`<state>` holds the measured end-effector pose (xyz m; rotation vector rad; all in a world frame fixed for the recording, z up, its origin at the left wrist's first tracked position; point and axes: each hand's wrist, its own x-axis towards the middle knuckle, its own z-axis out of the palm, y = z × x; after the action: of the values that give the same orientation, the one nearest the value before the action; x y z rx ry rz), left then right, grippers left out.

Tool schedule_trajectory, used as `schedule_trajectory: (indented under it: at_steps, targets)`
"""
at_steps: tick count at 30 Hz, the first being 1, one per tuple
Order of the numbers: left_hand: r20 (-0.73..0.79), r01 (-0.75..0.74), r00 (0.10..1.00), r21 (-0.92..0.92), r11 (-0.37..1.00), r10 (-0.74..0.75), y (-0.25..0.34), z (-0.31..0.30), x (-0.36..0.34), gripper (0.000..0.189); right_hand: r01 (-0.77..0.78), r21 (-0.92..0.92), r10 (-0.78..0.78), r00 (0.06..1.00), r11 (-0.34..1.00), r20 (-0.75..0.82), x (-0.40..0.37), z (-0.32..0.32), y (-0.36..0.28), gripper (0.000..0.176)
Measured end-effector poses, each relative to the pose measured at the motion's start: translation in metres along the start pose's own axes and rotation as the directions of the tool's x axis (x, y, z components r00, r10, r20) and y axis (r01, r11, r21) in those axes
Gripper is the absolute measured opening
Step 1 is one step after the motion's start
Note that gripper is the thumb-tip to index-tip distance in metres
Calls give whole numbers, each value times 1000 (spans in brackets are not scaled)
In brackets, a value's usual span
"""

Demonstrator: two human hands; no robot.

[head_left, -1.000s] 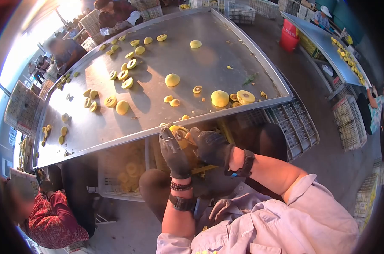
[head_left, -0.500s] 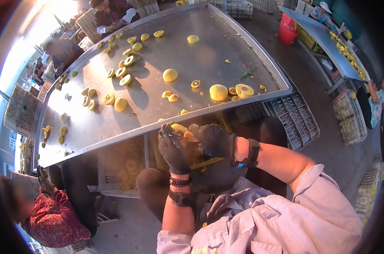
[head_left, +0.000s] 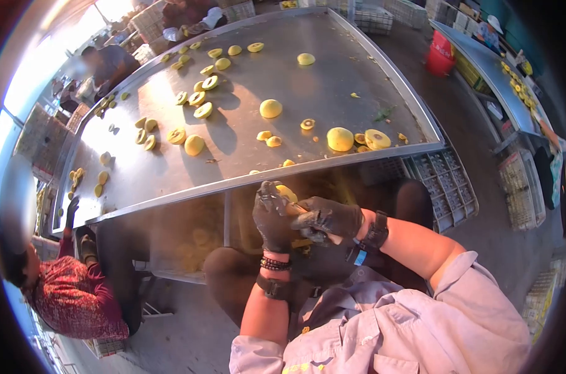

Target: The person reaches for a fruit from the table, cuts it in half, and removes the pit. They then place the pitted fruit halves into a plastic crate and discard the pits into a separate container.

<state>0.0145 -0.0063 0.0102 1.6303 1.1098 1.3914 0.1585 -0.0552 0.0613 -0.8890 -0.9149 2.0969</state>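
My left hand (head_left: 273, 217), in a dark glove, is closed around a yellow peach half (head_left: 287, 192) just below the table's near edge. My right hand (head_left: 330, 218), gloved too, is wrapped round a tool with a tan handle (head_left: 336, 239); the handle's end sticks out under the fist. Its working end is hidden between my hands, against or close to the fruit. Beyond them, on the metal table (head_left: 245, 149), lie a whole-looking peach (head_left: 340, 139), a cut half (head_left: 377, 139) showing its centre, and small scraps (head_left: 273, 141).
More peach halves (head_left: 203, 110) are scattered leftward over the raised-rim table. Crates stand underneath, including a grey one (head_left: 448, 187) at right. A co-worker in a red patterned top (head_left: 77, 299) sits at left. A red bucket (head_left: 440, 55) stands by another table (head_left: 504, 78).
My right hand has turned and lowered slightly, so the tool's handle now shows. My hands stay together at the fruit. The whole view has shifted, and the co-worker at left has raised an arm toward the table.
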Motion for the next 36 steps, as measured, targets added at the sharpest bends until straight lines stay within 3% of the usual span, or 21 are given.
schedule_trajectory:
  at_steps: [2,3,4,6,8,10,13,16,17,20,21,25,28,29,30,32,33,35,36]
  targets:
    - [5,-99,995,174,980,100,-17,-5,1,28,-5,57,5,1000,998,7,7,4,4,10]
    - [46,-33,999,233,972,23,-18,-10,2,30,-14,68,13,1000,998,16,12,6,6,12]
    - [18,-63,998,266,962,60,-19,-15,2,30,-23,79,21,1000,997,22,17,8,6,15]
    - [-30,-120,990,327,937,137,-15,-23,3,30,-36,-25,37,999,999,12,22,18,-3,17]
    - [-92,-23,995,179,983,40,-5,-31,7,31,-27,-158,25,1000,987,-13,28,33,-13,17]
    - [-138,22,990,75,997,-12,0,-38,9,32,-33,-78,33,999,996,-4,38,36,-9,17]
    - [-169,55,985,96,994,-39,-13,-44,11,32,-71,-54,69,997,996,-30,47,41,-5,16]
    - [-157,-35,985,238,971,74,-19,-50,9,30,-131,28,132,991,991,-30,54,40,-5,16]
    - [-163,8,986,190,982,23,-23,-50,7,29,-157,74,159,987,985,-25,55,39,-4,16]
    - [-179,121,978,38,992,-112,-39,-46,7,26,-154,-158,145,987,975,-68,61,42,-3,18]
    - [-125,50,992,208,977,-25,-38,-52,7,26,-162,-137,154,985,977,-72,63,43,-5,18]
    - [-59,220,974,23,975,-218,-29,-59,18,28,-191,-15,189,977,982,-96,65,51,-4,15]
    - [-94,117,990,168,979,-102,-54,-57,6,28,-229,-50,226,972,972,-62,70,42,-1,14]
    - [-126,3,991,292,957,36,-58,-54,4,28,-217,-63,214,975,974,-54,69,41,0,15]
    - [-115,59,993,169,984,-40,-49,-55,8,28,-201,-81,198,979,976,-46,68,40,-1,15]
    - [-78,182,979,-94,979,-189,-25,-56,16,31,-172,95,178,982,981,-57,60,46,6,16]
    - [-165,196,966,-33,980,-199,-35,-57,16,32,-159,181,173,983,970,-62,56,49,8,16]
    - [-341,241,919,91,966,-197,-62,-66,15,36,-101,9,101,995,995,12,44,48,2,15]
    - [-426,319,830,-167,933,-360,-50,-70,18,37,-66,-73,70,996,995,52,37,45,-1,14]
